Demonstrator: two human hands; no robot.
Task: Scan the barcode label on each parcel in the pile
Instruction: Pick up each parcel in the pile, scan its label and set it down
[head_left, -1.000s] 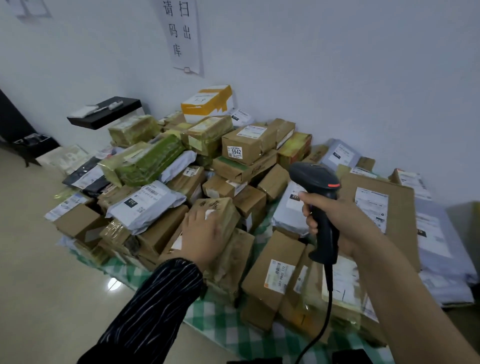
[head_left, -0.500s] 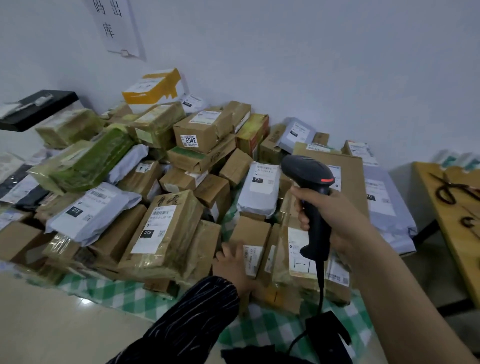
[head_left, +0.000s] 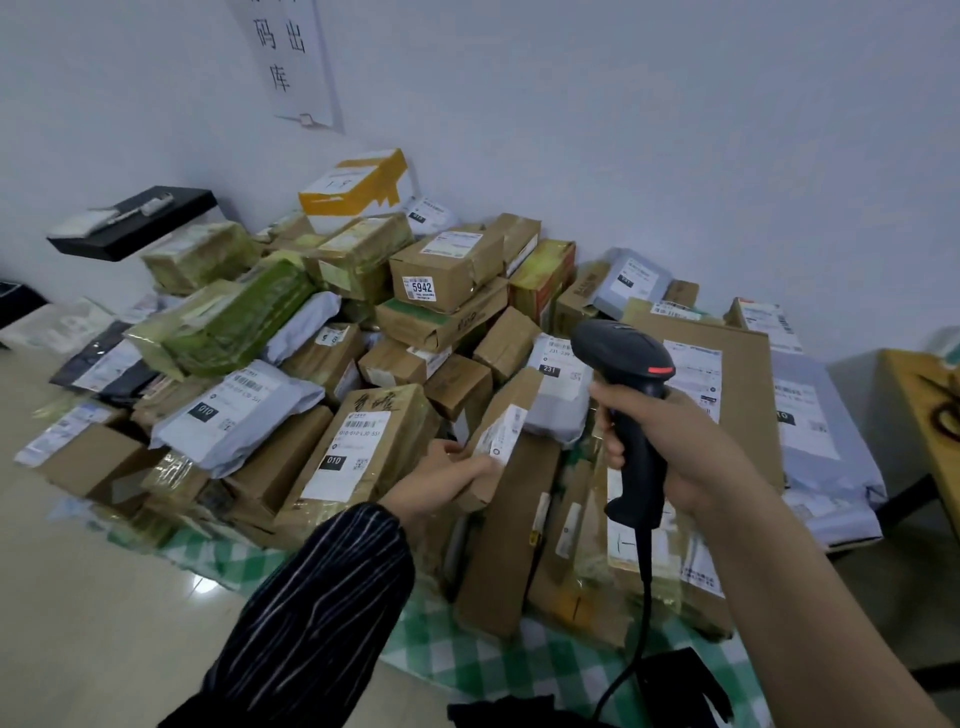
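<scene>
A big pile of cardboard boxes and grey mailer bags lies on a green checked cloth (head_left: 524, 670) on the floor by the white wall. My left hand (head_left: 441, 478) grips the near end of a small flat brown parcel (head_left: 506, 410), tilted up so its white barcode label (head_left: 503, 434) faces me. My right hand (head_left: 670, 447) grips the handle of a black barcode scanner (head_left: 626, 364), whose head points left, just right of that parcel. The scanner's cable hangs down to the frame's bottom.
A large taped box with a "010" label (head_left: 358, 447) sits left of my left hand. A box marked 5942 (head_left: 447, 270) tops the pile's middle. A black shelf (head_left: 135, 223) is at the left wall, a wooden table (head_left: 930, 415) at far right. Bare floor lies front left.
My left hand has taken hold of the small brown parcel at the pile's front and tilted its label up. The scanner hand stays about where it was.
</scene>
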